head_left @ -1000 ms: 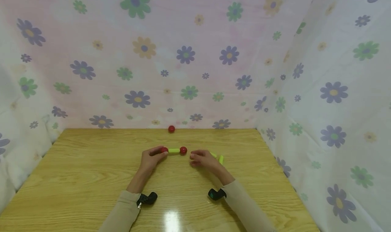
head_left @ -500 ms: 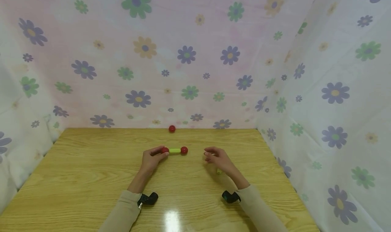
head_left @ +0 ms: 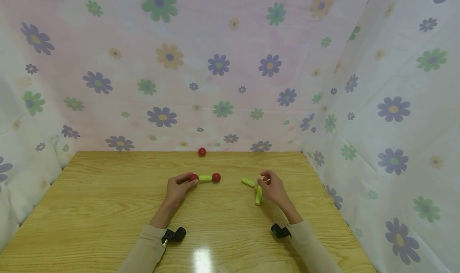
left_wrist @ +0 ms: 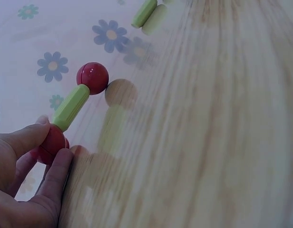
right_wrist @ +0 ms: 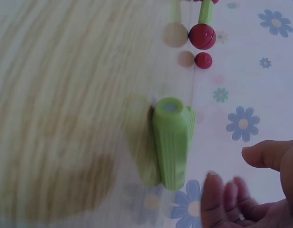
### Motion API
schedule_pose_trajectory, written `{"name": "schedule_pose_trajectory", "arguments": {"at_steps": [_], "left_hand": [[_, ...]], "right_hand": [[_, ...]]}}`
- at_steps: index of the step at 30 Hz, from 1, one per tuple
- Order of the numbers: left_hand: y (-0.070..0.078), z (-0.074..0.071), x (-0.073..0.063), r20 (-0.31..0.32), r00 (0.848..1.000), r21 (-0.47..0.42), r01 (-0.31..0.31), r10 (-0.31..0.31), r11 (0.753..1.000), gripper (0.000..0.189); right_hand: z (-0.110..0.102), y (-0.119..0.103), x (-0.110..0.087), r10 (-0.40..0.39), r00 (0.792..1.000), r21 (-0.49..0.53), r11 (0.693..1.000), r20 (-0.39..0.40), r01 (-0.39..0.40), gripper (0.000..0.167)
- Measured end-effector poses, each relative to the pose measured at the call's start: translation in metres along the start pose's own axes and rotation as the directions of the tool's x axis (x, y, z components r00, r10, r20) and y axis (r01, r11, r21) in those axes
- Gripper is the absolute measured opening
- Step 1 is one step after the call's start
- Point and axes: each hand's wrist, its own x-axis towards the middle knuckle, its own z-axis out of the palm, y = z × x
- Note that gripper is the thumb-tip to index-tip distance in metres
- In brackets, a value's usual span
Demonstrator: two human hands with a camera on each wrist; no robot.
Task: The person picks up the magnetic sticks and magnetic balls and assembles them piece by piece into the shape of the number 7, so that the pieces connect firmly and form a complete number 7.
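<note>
My left hand [head_left: 177, 188] pinches a red ball [left_wrist: 53, 144] between thumb and fingers. A light green ribbed rod [left_wrist: 71, 107] joins that ball to a second red ball [left_wrist: 92, 78], forming a dumbbell shape low over the wooden table. My right hand [head_left: 274, 189] hovers beside two loose green rods. One rod [head_left: 258, 196] points toward the person; the other rod [head_left: 248, 182] lies slantwise to its left. In the right wrist view, thumb and fingers stand apart with nothing between them, near the closer green rod [right_wrist: 172, 147], which partly hides the other.
A single red ball [head_left: 202, 152] sits at the table's far edge, by the flowered cloth backdrop [head_left: 223, 85]. Another cloth wall [head_left: 391, 137] rises on the right. The wooden table [head_left: 219, 233] has a bright reflection near its front.
My right hand has moved right, away from the joined piece and over to the far side of the loose rods, uncovering them. The left hand stays put with its ball.
</note>
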Motion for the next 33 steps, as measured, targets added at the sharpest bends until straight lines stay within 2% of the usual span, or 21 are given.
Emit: {"name": "schedule_pose_trajectory", "arguments": {"at_steps": [4, 9, 17, 28, 33], "left_hand": [[0.000, 0.001, 0.000, 0.002, 1.000, -0.006, -0.001, 0.001, 1.000, 0.048], [0.001, 0.001, 0.000, -0.001, 1.000, -0.011, -0.004, 0.004, 1.000, 0.048], [0.000, 0.000, -0.001, -0.002, 1.000, -0.005, -0.014, 0.014, 1.000, 0.048], [-0.001, 0.003, -0.001, -0.008, 1.000, 0.003, -0.010, 0.010, 1.000, 0.049], [0.000, 0.003, -0.003, -0.011, 1.000, -0.002, -0.007, 0.007, 1.000, 0.049]], "right_hand": [[-0.003, 0.005, -0.006, 0.083, 0.995, -0.031, 0.996, 0.052, -0.081, 0.043], [-0.003, 0.007, -0.010, 0.146, 0.982, -0.053, 0.989, 0.120, -0.140, 0.051], [0.000, 0.012, -0.010, 0.183, 0.974, -0.038, 0.983, 0.130, -0.179, 0.053], [0.004, 0.018, -0.007, 0.226, 0.963, 0.028, 0.972, 0.144, -0.233, 0.044], [0.003, 0.019, -0.009, 0.216, 0.966, 0.059, 0.972, 0.139, -0.226, 0.043]]}}
